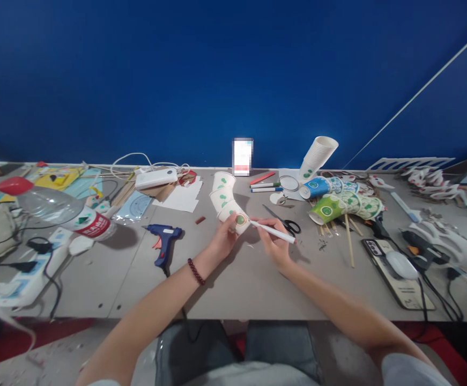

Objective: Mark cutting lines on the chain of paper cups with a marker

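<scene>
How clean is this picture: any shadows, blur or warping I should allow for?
Head view: wide-angle warping, the bottle at left looking stretched and tilted, likely partly the lens; head view: the screen by the blue wall pixelated past reading; head view: soft shadows on the table; head view: green prints on the paper cups and the white pen discernible, fine detail soft.

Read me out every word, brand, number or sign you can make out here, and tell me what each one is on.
No text reads clearly enough to quote.
Bottle, red label: white characters, too blurred.
Phone, back: dark lettering, too small.
Upright screen: pixelated, unreadable.
Paper cups in the left hand: round emblem and green marks, no readable words.
</scene>
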Demonstrator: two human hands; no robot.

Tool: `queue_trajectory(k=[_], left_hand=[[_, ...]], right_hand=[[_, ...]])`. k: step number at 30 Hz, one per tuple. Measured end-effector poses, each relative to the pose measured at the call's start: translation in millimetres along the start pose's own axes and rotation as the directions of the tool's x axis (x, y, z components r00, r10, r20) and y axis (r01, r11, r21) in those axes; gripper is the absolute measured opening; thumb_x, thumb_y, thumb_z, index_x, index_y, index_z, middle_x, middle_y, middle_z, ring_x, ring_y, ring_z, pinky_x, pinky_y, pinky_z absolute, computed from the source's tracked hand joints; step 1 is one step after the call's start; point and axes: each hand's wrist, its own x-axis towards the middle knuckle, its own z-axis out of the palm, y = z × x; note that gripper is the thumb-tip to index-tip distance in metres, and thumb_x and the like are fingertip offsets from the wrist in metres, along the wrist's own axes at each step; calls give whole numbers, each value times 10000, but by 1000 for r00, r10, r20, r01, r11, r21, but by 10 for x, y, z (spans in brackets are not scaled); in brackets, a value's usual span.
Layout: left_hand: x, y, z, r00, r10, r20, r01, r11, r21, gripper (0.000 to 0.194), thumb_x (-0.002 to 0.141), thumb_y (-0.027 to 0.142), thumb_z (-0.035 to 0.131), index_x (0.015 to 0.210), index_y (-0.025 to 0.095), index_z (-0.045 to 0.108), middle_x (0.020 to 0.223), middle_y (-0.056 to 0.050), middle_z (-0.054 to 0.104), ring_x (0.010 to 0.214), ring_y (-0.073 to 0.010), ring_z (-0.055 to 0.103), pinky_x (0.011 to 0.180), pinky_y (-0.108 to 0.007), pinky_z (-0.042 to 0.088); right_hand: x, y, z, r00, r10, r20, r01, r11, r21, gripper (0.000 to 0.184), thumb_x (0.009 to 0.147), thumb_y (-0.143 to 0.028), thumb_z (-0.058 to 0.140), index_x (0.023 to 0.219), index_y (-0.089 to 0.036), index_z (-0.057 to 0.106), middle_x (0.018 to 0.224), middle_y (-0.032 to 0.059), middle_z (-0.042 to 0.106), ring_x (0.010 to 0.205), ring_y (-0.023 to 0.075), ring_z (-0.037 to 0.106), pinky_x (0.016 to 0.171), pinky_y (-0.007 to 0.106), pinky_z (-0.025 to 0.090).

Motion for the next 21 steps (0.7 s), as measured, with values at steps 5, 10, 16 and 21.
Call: queue_trajectory(k=[5, 10, 16, 21], left_hand=[[12, -8, -2, 997, 78, 5, -78, 997, 16, 403, 710, 348, 815, 1041, 184, 652, 1023, -64, 733, 977, -218, 679, 919, -345, 495], [-4, 10, 19, 996, 84, 6, -84, 995, 57, 442, 675, 368, 836, 1032, 184, 652, 974, -66, 739, 951, -235, 689, 882, -367, 518], [-45, 66, 65, 999, 33, 43, -38, 992, 120, 385, 735, 391, 778, 1020, 167, 648, 958, -92, 741, 946, -246, 699, 863, -354, 527], [-37, 94, 82, 994, -39, -101, 40, 999, 5, 320, 851, 445, 638, 1040, 187, 659, 978, -62, 736, 923, -199, 694, 826, -313, 539]], right_hand=[[4, -3, -5, 1000, 7, -25, -7, 1000, -9, 76, 891, -319, 657, 923, -253, 637, 1044, 82, 764, 1020, 253, 728, 893, 419, 571], [13, 30, -16, 1000, 5, -27, -6, 999, -50, 104, 880, -344, 667, 925, -252, 650, 1038, 89, 766, 1054, 270, 719, 945, 455, 550], [18, 43, -14, 998, 45, -37, -49, 994, -96, 132, 874, -376, 665, 899, -247, 651, 996, 83, 772, 1050, 275, 723, 950, 457, 555], [22, 33, -11, 999, 40, -27, -43, 994, -104, 122, 874, -365, 661, 908, -249, 654, 1003, 81, 770, 1053, 274, 721, 963, 460, 552]])
